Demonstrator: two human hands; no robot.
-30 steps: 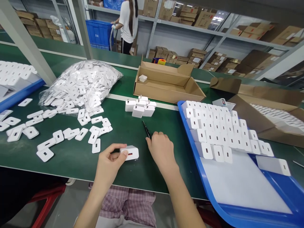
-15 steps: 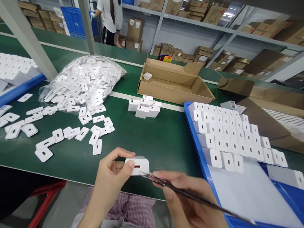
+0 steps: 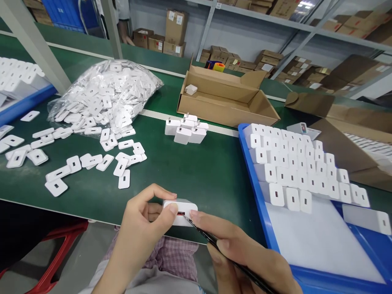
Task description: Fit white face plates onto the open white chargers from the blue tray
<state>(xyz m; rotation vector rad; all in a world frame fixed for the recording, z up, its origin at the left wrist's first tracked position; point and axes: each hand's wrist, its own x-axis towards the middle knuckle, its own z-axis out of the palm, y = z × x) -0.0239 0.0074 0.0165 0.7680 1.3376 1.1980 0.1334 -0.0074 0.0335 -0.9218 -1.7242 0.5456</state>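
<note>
The green bench [image 3: 171, 171] is busy from end to end. Over on the left, a post [image 3: 36, 45] rises past a blue-edged tray of chargers, and a second, thinner post [image 3: 111, 30] partly hides a co-worker [image 3: 123, 14] at the back. A clear bag [image 3: 122, 90] bulges with white plates, and loose plates [image 3: 56, 188] lie strewn in front of it. Straight ahead stands a little cluster of chargers [image 3: 183, 136], prongs up, with an open carton [image 3: 220, 113] behind. On the right, rows of chargers [image 3: 292, 198] fill the far part of a blue tray [image 3: 257, 183], close to the right forearm's side.

The charger [image 3: 189, 205] in hand is near the bench's front edge, its slotted face towards the person; whether it touches the bench I can't tell. The left hand [image 3: 145, 216] pinches its left end, thumb across the face, fingers behind. The right hand [image 3: 241, 249] grips black tweezers [image 3: 210, 237] like a pen, slanting up-left, tips at the slot, forefinger against the charger's right end.
</note>
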